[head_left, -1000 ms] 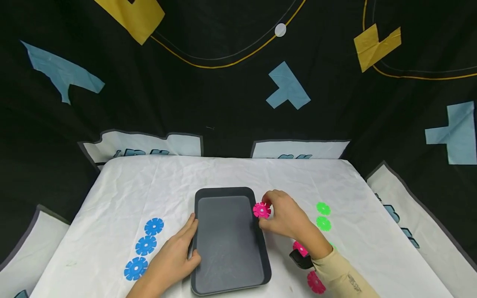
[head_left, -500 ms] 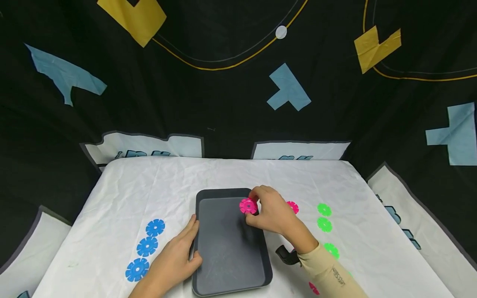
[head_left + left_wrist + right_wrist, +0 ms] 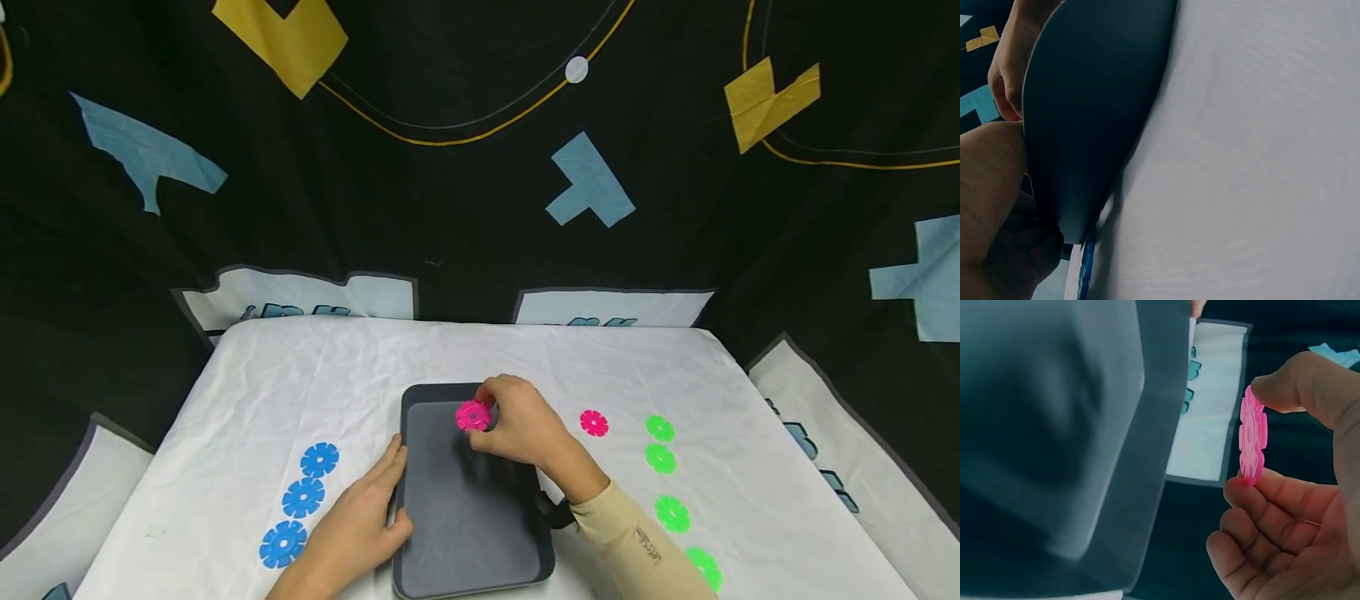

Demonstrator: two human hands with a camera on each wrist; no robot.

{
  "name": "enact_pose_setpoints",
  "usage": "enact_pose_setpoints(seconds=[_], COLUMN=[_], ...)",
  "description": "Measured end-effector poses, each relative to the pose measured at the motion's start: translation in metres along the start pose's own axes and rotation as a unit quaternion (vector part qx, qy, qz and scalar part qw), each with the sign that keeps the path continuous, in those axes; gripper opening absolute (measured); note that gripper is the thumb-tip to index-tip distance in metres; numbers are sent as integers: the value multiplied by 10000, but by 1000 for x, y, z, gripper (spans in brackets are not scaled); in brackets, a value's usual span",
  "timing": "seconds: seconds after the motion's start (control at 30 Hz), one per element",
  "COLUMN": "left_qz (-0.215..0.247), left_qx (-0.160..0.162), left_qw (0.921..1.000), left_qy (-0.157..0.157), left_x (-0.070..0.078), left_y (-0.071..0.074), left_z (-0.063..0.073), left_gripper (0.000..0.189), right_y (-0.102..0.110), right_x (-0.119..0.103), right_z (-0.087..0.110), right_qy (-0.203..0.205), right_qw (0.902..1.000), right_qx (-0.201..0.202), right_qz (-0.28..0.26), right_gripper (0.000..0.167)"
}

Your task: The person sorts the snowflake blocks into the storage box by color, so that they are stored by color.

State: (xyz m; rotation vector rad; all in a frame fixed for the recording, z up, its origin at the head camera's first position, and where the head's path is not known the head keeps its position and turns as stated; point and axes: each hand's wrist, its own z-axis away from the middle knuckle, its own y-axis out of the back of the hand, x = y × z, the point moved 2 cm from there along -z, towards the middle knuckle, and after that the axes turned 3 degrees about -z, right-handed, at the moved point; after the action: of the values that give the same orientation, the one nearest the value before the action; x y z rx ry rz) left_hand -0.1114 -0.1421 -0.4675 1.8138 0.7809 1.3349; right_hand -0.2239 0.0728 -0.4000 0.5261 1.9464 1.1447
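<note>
My right hand (image 3: 521,421) pinches a pink flower-shaped disc (image 3: 473,415) between thumb and fingers, above the far end of a dark grey baking tray (image 3: 480,525). In the right wrist view the pink disc (image 3: 1252,436) stands edge-on between thumb tip and forefinger, apart from the tray wall (image 3: 1141,487). My left hand (image 3: 360,525) rests against the tray's left rim, fingers fairly straight, thumb touching the edge. The left wrist view shows the tray's outer side (image 3: 1091,112) with the left hand (image 3: 991,206) beside it; some fingers there are in shadow.
Several blue flower discs (image 3: 303,497) lie in a row left of the tray. Right of it are another pink disc (image 3: 594,422) and a column of several green discs (image 3: 661,458). A white cloth (image 3: 360,358) covers the table; a black patterned curtain (image 3: 465,225) hangs behind.
My right hand has carried the pink disc leftward, from the tray's right rim to above its far inside. The left hand stays at the rim. More green discs now show past the right arm.
</note>
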Motion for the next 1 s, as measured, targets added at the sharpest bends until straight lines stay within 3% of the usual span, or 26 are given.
enact_pose_setpoints(seconds=[0.27,1.0], left_qz=[29,106], left_qx=[13,38], left_qw=[10000,9999], left_qy=[7,-78], left_x=[-1,-1], left_y=[1,1], left_z=[1,1], left_gripper=[76,75], right_y=[-19,-65], right_x=[-6,-8], right_z=[-14,-49], right_qy=[35,-452], right_qw=[9998,9939], right_qx=[-179,-737], right_qz=[124,679], right_gripper=[41,37])
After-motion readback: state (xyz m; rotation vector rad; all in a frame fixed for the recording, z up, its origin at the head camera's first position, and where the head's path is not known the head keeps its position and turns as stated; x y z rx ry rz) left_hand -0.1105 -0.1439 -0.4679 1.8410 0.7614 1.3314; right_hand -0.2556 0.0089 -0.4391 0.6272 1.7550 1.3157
